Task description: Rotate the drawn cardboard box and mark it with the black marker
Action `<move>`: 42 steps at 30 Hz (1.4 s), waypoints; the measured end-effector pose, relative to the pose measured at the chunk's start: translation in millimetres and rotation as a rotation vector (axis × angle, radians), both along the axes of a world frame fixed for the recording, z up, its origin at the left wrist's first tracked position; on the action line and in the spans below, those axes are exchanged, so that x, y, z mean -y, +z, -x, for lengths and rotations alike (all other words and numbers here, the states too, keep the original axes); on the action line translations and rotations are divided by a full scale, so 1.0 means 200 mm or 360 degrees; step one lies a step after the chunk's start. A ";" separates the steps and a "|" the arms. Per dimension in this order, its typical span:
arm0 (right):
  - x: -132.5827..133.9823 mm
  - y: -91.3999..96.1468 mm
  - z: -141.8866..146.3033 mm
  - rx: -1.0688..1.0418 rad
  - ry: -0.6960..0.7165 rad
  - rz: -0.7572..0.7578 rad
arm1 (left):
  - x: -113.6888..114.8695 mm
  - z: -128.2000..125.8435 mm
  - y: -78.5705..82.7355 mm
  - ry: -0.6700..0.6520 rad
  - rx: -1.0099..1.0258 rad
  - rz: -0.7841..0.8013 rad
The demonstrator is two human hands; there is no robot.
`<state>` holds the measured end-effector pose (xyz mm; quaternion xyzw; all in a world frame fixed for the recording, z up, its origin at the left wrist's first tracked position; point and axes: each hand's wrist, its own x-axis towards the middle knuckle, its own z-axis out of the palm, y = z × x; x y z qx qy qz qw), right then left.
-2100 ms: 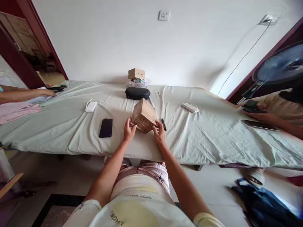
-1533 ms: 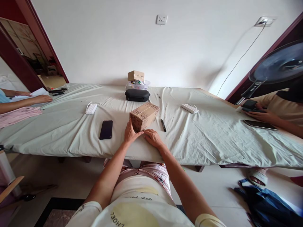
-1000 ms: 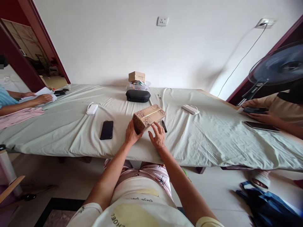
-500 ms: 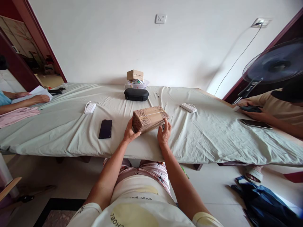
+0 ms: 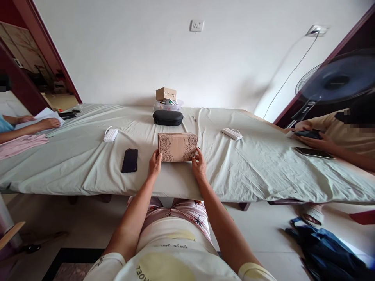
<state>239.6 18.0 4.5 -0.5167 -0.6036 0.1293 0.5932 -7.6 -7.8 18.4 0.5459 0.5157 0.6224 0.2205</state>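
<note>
A brown cardboard box (image 5: 178, 147) with dark scribbled rose-like line drawings is held between my two hands over the cloth-covered table (image 5: 175, 179). My left hand (image 5: 155, 162) grips its left end, with the thumb on the near face. At the opposite end my right hand (image 5: 199, 163) holds the lower right corner, fingers along the side. The box's broad patterned face is turned toward me. Left of my left hand lies a dark smartphone (image 5: 129, 160). Behind the box sits a black zip case (image 5: 168, 118).
White power banks with cord loops lie at left (image 5: 110, 134) and right (image 5: 231, 133). A plastic basket (image 5: 168, 105) holding a small carton (image 5: 166, 93) stands by the wall. One person handles paper at far left; another holds a dark device (image 5: 309, 134) at right, near a fan (image 5: 336, 82).
The box has turned from a slant to nearly square with me and tipped, so its broad face now shows instead of the taped side. Both hands have shifted slightly left with it.
</note>
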 end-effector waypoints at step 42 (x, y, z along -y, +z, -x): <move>-0.04 -0.11 0.03 0.0432 -0.0030 0.0078 | -0.07 -0.02 -0.14 0.0290 -0.0570 0.0201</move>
